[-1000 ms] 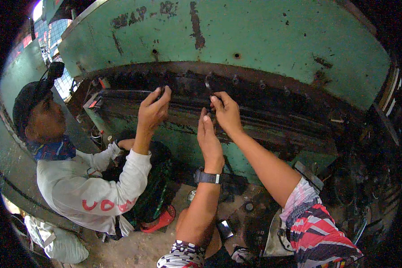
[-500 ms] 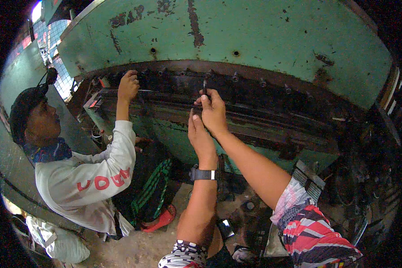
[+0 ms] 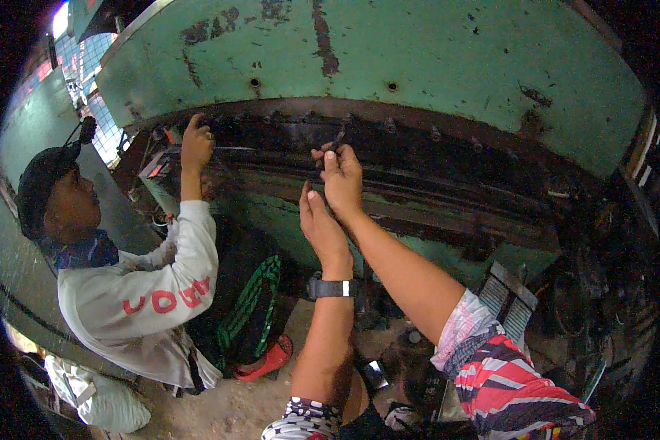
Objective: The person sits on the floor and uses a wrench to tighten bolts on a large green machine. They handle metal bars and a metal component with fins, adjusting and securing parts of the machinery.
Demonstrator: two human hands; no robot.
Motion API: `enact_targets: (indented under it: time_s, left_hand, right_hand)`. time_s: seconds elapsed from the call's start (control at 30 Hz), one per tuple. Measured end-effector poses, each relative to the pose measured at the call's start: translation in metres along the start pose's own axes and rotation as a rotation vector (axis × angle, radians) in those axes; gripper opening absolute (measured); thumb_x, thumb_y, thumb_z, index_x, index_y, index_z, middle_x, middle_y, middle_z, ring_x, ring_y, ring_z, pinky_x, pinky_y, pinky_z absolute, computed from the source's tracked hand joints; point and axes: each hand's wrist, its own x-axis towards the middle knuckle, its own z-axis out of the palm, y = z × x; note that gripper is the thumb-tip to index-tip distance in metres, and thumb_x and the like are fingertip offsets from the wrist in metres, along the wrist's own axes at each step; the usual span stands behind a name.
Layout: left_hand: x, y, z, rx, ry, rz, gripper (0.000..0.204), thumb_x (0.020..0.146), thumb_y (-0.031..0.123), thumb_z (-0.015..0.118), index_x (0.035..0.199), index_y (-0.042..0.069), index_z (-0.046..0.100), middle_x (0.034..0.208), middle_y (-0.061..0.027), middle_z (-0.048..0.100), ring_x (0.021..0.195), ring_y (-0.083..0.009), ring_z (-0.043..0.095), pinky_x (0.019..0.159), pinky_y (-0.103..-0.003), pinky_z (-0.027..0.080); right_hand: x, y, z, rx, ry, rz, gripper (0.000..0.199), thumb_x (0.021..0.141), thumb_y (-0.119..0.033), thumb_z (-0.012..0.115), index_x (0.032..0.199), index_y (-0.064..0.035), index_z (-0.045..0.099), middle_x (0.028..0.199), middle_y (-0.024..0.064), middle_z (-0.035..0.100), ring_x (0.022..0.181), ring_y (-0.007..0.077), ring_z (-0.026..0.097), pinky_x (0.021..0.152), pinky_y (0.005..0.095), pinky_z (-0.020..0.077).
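Observation:
My right hand (image 3: 339, 174) is raised to the dark greasy slot under the big green machine body (image 3: 418, 66) and grips a small dark metal tool (image 3: 337, 139) that points up into the slot. My left hand (image 3: 319, 224), with a black watch (image 3: 331, 287) on the wrist, is held just below the right hand, fingers apart, holding nothing. A row of bolts (image 3: 389, 126) runs along the slot's upper edge.
A co-worker in a white long-sleeved shirt (image 3: 136, 293) and dark cap crouches at the left, one hand (image 3: 196, 143) raised to the same slot. A red sandal (image 3: 268, 359) and a white sack (image 3: 95, 396) lie on the dirt floor. A metal pedal (image 3: 510, 304) stands at right.
The view has shifted a little. My hands stay at the slot, the left slightly lower than the right. The co-worker's raised hand has moved left along the slot.

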Motion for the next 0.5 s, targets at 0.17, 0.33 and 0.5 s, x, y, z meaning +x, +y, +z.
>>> enact_targets:
  time_s: [0.17, 0.33, 0.5]
  left_hand:
    - [0.004, -0.005, -0.002, 0.099, 0.019, 0.019, 0.050, 0.105, 0.027, 0.041, 0.143, -0.006, 0.044, 0.147, -0.0216, 0.046, 0.135, -0.0314, 0.045, 0.112, -0.039, 0.034]
    - [0.012, -0.004, 0.000, 0.028, 0.054, -0.009, 0.051, 0.105, 0.026, 0.042, 0.145, -0.005, 0.042, 0.149, -0.0213, 0.044, 0.137, -0.0303, 0.043, 0.114, -0.038, 0.032]
    - [0.016, -0.010, -0.010, 0.030, 0.004, -0.044, 0.051, 0.105, 0.025, 0.042, 0.146, -0.005, 0.041, 0.151, -0.0206, 0.042, 0.139, -0.0292, 0.041, 0.115, -0.038, 0.030]
  right_hand:
    - [0.006, 0.012, 0.004, 0.034, 0.009, -0.088, 0.014, 0.104, -0.020, 0.049, 0.111, -0.0103, 0.057, 0.101, 0.0019, 0.069, 0.084, 0.0087, 0.058, 0.069, 0.0250, 0.0458]
    - [0.018, 0.025, -0.016, -0.124, -0.138, -0.101, 0.022, 0.106, -0.030, 0.047, 0.110, -0.0110, 0.056, 0.098, 0.0006, 0.067, 0.090, 0.0099, 0.060, 0.074, 0.0274, 0.0470]
    - [0.011, 0.004, -0.021, 0.071, -0.314, 0.102, 0.031, 0.107, -0.037, 0.043, 0.109, -0.0094, 0.058, 0.098, 0.0009, 0.067, 0.094, 0.0126, 0.062, 0.077, 0.0283, 0.0478]
